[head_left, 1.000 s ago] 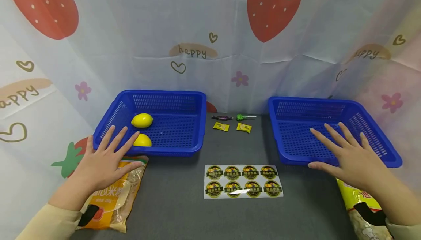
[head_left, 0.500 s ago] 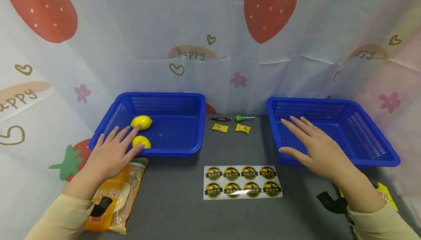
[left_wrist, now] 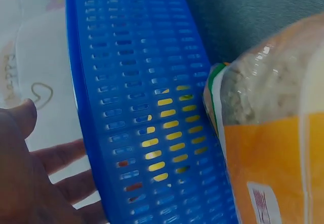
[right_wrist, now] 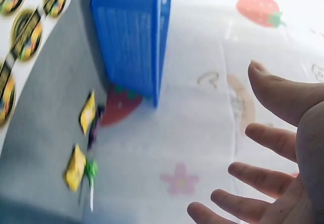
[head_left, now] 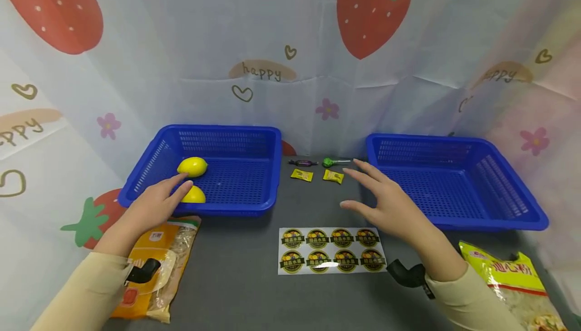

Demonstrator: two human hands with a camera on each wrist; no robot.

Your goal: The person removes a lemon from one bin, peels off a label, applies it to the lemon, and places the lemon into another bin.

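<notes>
My left hand (head_left: 152,205) is over the near left corner of the left blue basket (head_left: 245,209), its fingers spread toward two yellow lemons (head_left: 192,167) inside. Through the basket's slots, the left wrist view shows patches of yellow. My right hand (head_left: 386,197) hovers, fingers apart and holding nothing, between the sticker sheet (head_left: 331,251) and the right blue basket (head_left: 490,223). Just beyond its fingertips lie two yellow-wrapped candies (head_left: 333,176), a green lollipop (head_left: 329,162) and a dark purple wrapped candy (head_left: 303,163). Both hands are empty.
An orange food bag (head_left: 152,275) lies below the left basket, under my left forearm. A yellow-green bag (head_left: 513,280) lies at the right, beside my right sleeve. Behind the baskets hangs a strawberry-print curtain (head_left: 313,28). The table surface (head_left: 236,270) is dark grey.
My right hand has moved left from above the right basket toward the candies, uncovering the yellow-green bag. My left hand has shifted slightly right toward the lemons.
</notes>
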